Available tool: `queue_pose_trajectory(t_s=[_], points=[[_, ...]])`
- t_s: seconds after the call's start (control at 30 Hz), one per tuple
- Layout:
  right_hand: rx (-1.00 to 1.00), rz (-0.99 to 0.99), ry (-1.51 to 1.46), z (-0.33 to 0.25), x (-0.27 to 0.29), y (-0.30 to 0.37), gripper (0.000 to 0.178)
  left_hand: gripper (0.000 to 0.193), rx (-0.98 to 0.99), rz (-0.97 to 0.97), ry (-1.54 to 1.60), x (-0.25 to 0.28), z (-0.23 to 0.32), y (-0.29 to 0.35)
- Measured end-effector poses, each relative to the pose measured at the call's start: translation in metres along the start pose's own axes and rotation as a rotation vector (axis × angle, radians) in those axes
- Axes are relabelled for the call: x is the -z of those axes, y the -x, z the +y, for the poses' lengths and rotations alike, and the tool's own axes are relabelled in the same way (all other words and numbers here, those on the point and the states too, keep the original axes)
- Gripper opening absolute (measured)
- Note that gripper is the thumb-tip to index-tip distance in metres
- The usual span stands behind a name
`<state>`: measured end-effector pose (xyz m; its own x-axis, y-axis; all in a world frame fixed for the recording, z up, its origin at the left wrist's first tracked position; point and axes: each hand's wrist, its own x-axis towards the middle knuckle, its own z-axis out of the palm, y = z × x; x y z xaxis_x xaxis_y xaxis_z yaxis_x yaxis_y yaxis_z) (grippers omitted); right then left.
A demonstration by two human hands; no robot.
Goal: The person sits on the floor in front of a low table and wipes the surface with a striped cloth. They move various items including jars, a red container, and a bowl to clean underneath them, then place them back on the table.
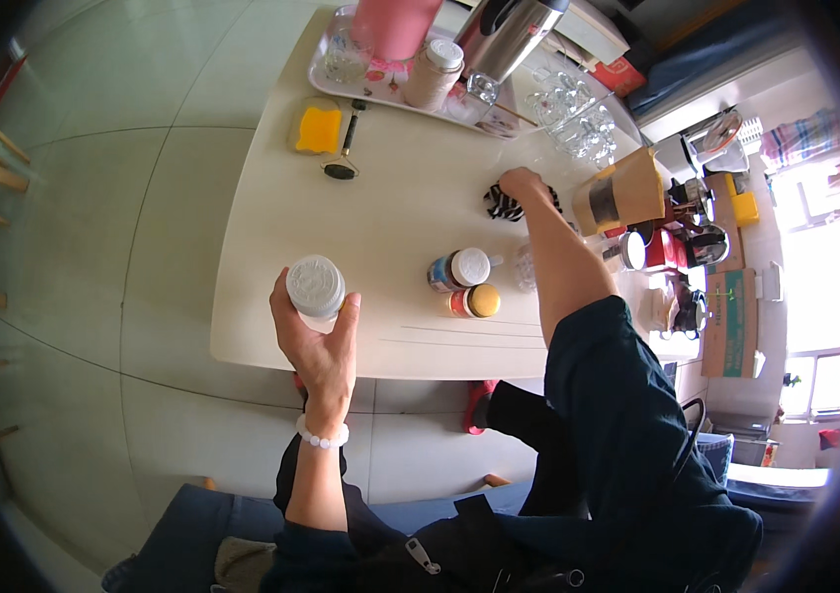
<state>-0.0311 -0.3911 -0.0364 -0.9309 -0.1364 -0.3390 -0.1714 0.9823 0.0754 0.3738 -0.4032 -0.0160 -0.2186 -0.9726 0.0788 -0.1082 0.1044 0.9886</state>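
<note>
the white tabletop carries a tray and two small jars. the left hand has its fingers wrapped around a white-lidded jar above the near edge. the right hand rests on a striped cloth, apparently clutching it.

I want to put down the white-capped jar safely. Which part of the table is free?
Free: the table between the left hand, the yellow sponge and the two small jars. Crowded: the tray and glasses at the far edge, and around the right hand on the striped cloth.
</note>
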Motion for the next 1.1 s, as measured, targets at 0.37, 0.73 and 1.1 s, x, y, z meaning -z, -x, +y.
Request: queue_pose_trajectory(t_s=[0.37, 0.73, 1.1], points=[[0.232, -0.229, 0.154, -0.056, -0.049, 0.016, 0.058, 0.064, -0.070, 0.016, 0.041, 0.000, 0.003, 0.001], [0.652, 0.571, -0.073, -0.161, -0.097, 0.141, 0.036, 0.065, 0.007, 0.079, -0.022, 0.013, 0.001, -0.003], [0.973, 0.338, -0.066, -0.147, -0.050, 0.112, 0.044, 0.065, -0.035, 0.060, -0.066, 0.010, -0.003, -0.005]])
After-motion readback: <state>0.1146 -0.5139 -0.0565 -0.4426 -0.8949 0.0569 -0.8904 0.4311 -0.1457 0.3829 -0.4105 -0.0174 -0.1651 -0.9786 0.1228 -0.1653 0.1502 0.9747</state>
